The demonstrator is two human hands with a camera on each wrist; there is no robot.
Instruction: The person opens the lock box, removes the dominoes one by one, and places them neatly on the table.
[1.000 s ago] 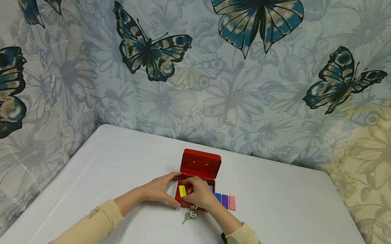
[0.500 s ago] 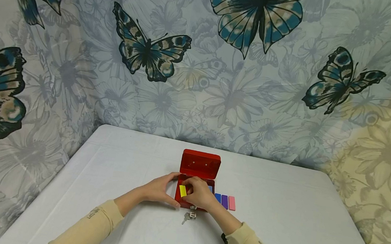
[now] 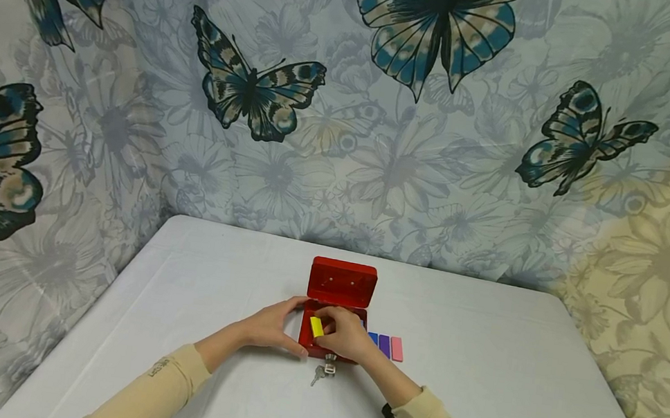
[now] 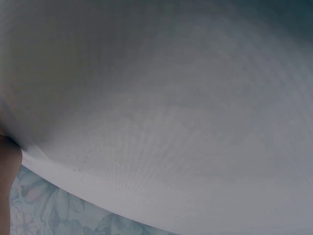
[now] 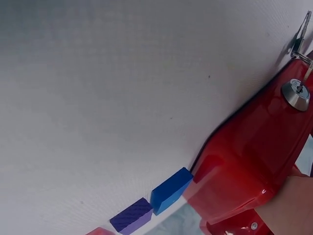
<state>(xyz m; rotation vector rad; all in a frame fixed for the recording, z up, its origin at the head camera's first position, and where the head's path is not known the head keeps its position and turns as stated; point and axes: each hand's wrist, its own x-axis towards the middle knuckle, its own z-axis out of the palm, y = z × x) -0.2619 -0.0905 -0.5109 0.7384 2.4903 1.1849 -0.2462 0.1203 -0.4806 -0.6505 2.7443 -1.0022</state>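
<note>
A red metal cash box (image 5: 239, 161) stands on the table with its lid (image 3: 342, 282) raised. My left hand (image 3: 266, 323) grips the box's left end, fingers at the back corner and thumb at the front corner. Inside the box, my right hand (image 3: 341, 334) pinches a small yellow block (image 3: 317, 327), which leans over slightly. Behind the right hand, a bit of blue shows inside the box; most of the inside is hidden. In the right wrist view, part of the right hand reaches over the box wall. Only an edge of the left hand shows in the left wrist view.
A round lock (image 5: 296, 94) with keys (image 3: 319, 374) hanging from it is on the box front. Blue (image 5: 170, 190), purple (image 5: 132, 215) and pink (image 3: 396, 349) blocks lie in a row right of the box. White cloth covers the table (image 3: 475, 393); butterfly-printed fabric hangs behind.
The yellow block has shifted slightly right and tipped in the right hand's fingers. The left hand and the box have stayed in place.
</note>
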